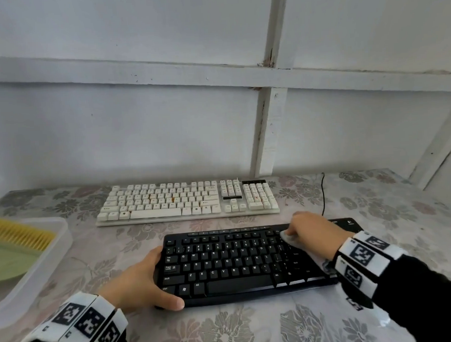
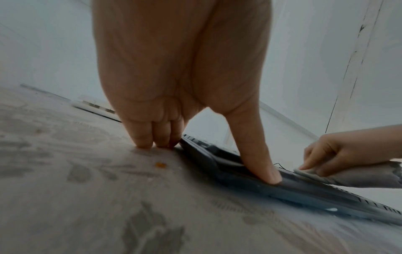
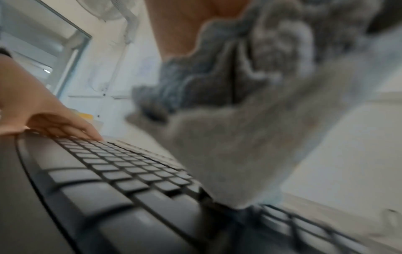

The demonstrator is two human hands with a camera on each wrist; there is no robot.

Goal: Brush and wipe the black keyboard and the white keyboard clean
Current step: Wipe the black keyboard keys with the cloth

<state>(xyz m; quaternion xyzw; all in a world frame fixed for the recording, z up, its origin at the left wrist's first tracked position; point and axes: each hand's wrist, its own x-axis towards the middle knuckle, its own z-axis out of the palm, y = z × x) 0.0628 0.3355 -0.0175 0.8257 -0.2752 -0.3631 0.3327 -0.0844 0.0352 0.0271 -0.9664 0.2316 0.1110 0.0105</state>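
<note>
The black keyboard lies near the table's front edge, also seen low in the wrist views. My left hand holds its left end, thumb on the front edge and fingers along the left side. My right hand grips a grey-white cloth and presses it onto the keys at the upper right. The white keyboard lies behind, with small orange specks among its keys.
A clear plastic tray at the left holds a yellow-bristled brush and a green dustpan. A black cable runs at the back right. An orange crumb lies on the floral tablecloth. A white wall stands behind.
</note>
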